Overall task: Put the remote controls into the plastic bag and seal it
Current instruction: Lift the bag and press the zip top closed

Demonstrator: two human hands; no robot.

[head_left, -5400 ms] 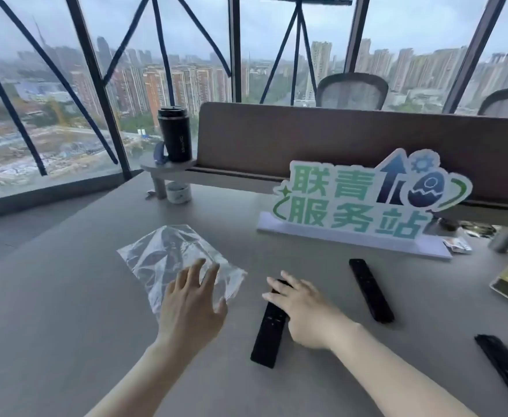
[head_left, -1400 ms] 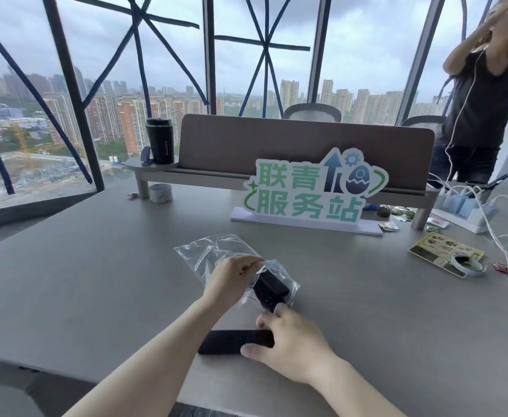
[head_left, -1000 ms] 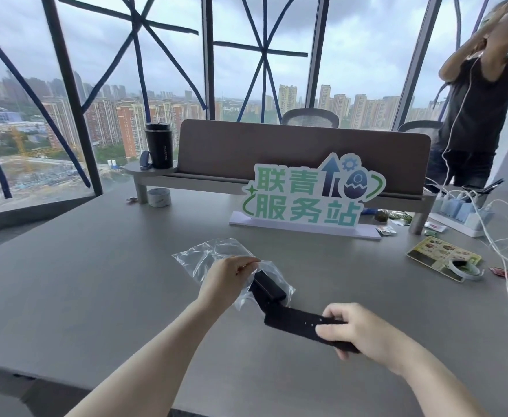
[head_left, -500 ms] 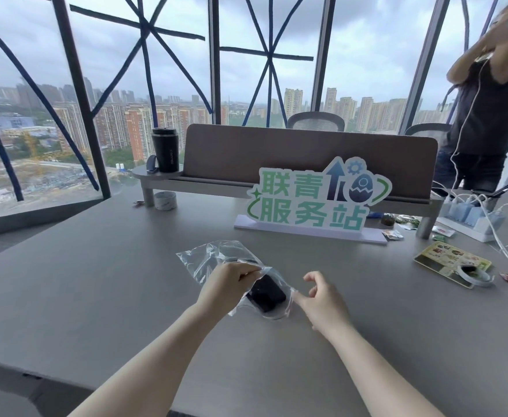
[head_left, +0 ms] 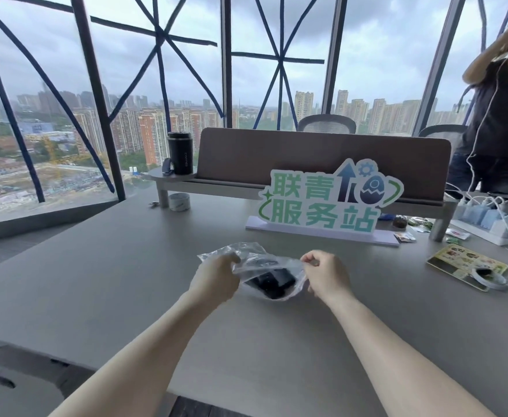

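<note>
Broad grey laminate desk [head_left: 102,284], big green-and-white cut-out sign [head_left: 324,203] at rear. Crumpled clear plastic bag [head_left: 272,264] lies mid-desk w/ black remote controls [head_left: 272,281] inside. L hand [head_left: 215,276] grip clamped on bag's left edge; R hand [head_left: 326,273] grip pinched on right edge. Bag mouth betw. hands; can't tell if sealed.

A green and white sign [head_left: 324,203] with an arrow and an egg stands at centre frame on the grey surface [head_left: 126,266]. Behind it runs a brown divider [head_left: 306,155]. A black tumbler [head_left: 180,157] sits on a shelf [head_left: 171,179] to the left, a tape roll [head_left: 179,201] below it. At far right lie a leaflet [head_left: 463,263] and white cables [head_left: 487,203]. A person in dark clothes [head_left: 499,115] stands upper right.
</note>
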